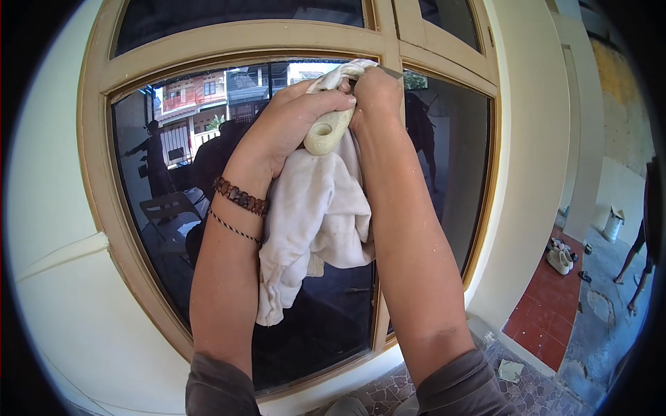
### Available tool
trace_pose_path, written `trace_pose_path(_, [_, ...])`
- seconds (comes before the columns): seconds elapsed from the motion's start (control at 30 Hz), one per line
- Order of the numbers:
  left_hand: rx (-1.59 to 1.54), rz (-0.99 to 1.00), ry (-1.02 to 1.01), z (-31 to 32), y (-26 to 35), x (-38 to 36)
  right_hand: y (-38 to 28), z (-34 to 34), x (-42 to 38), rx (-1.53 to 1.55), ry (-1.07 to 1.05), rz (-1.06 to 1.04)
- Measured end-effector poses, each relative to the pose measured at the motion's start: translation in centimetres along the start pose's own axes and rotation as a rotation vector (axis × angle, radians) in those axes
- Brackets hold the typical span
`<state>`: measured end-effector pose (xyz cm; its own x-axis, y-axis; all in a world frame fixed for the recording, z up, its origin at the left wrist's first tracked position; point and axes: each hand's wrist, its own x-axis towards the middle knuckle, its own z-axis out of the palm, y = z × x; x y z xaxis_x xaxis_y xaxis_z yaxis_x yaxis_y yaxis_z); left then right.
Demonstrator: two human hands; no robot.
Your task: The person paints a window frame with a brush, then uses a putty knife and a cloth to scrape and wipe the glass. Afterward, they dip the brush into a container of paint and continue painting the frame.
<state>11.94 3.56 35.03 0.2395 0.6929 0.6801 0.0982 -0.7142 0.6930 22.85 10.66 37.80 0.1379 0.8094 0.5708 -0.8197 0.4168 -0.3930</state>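
In front of the window, my left hand (305, 114) is closed around the cream handle of a putty knife (325, 133), which has a hole near its butt end. A bit of its grey metal blade shows beyond my right hand (376, 93). The fingers of my right hand are curled on a white cloth (312, 197), bunched over the upper part of the tool. The rest of the cloth hangs in loose folds between my forearms, with faint dirty marks on it. My right fingertips are mostly hidden by the cloth and my left hand.
A tan wooden window frame (388, 31) surrounds dark glass (305, 353) that reflects houses and people. Shoes (559, 261) sit on red tiles at the right, near a white container (612, 225). A person's legs (639, 260) show at the right edge.
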Motion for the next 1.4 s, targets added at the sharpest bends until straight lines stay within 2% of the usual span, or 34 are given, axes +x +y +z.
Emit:
trace_pose_path(0.1, [0.052, 0.012, 0.024, 0.1, 0.2, -0.7, 0.2, 0.3, -0.5, 0.018, 0.025, 0.014])
trace_pose_path(0.2, [0.002, 0.049, 0.062, 0.2, 0.4, -1.9, 0.7, 0.2, -1.3, -0.006, -0.036, -0.008])
trace_pose_path(0.3, [0.062, 0.056, 0.110, 0.5, -0.2, -3.3, 1.1, -0.6, -2.4, -0.128, -0.070, -0.029])
trace_pose_path(0.37, [0.056, 0.137, 0.159, 0.9, -1.4, -4.1, 0.9, -2.0, -2.9, -0.224, -0.119, 0.016])
trace_pose_path(0.43, [0.140, 0.133, 0.171, 0.9, -0.9, -4.6, 0.8, -3.1, -1.7, -0.280, -0.158, -0.043])
trace_pose_path(0.5, [0.415, 0.075, 0.300, 0.2, -1.3, -3.6, -0.8, -3.6, -1.7, -0.453, -0.278, 0.116])
trace_pose_path(0.57, [0.495, 0.041, 0.309, 0.0, -1.0, -2.6, -1.2, -4.1, -0.5, -0.452, -0.317, 0.145])
trace_pose_path(0.63, [0.777, 0.249, 0.468, 0.5, -0.7, -1.6, -1.7, -4.4, 0.4, -0.453, -0.416, 0.185])
trace_pose_path(0.67, [0.879, 0.268, 0.481, 0.5, -0.6, -1.1, -1.6, -4.5, 1.0, -0.458, -0.426, 0.180])
trace_pose_path(0.8, [0.920, 0.309, 0.381, -0.4, -1.7, 2.1, -1.5, -4.5, 1.9, -0.450, -0.423, 0.170])
trace_pose_path(0.87, [0.864, 0.188, 0.284, -0.4, -1.7, 2.6, -1.2, -4.7, 2.1, -0.377, -0.389, 0.166])
trace_pose_path(1.0, [0.770, 0.225, 0.295, -0.4, -2.3, 3.3, -0.7, -3.9, 1.7, -0.332, -0.344, 0.161])
trace_pose_path(1.1, [0.667, 0.171, 0.237, -0.7, -1.9, 3.3, -1.0, -2.5, 0.0, -0.302, -0.258, 0.154])
trace_pose_path(1.17, [0.497, 0.189, 0.179, -0.9, -2.2, 3.6, -1.3, -2.5, -0.1, -0.344, -0.291, 0.133])
trace_pose_path(1.3, [0.512, 0.202, 0.180, -0.2, -2.1, 3.6, -2.0, -3.1, 1.1, -0.376, -0.394, 0.141])
trace_pose_path(1.37, [0.621, 0.138, 0.234, 0.8, -1.8, 2.7, -2.4, -3.5, 1.6, -0.422, -0.465, 0.174])
trace_pose_path(1.4, [0.604, 0.210, 0.250, 1.0, -2.3, 2.6, -2.9, -3.5, 1.3, -0.482, -0.430, 0.197])
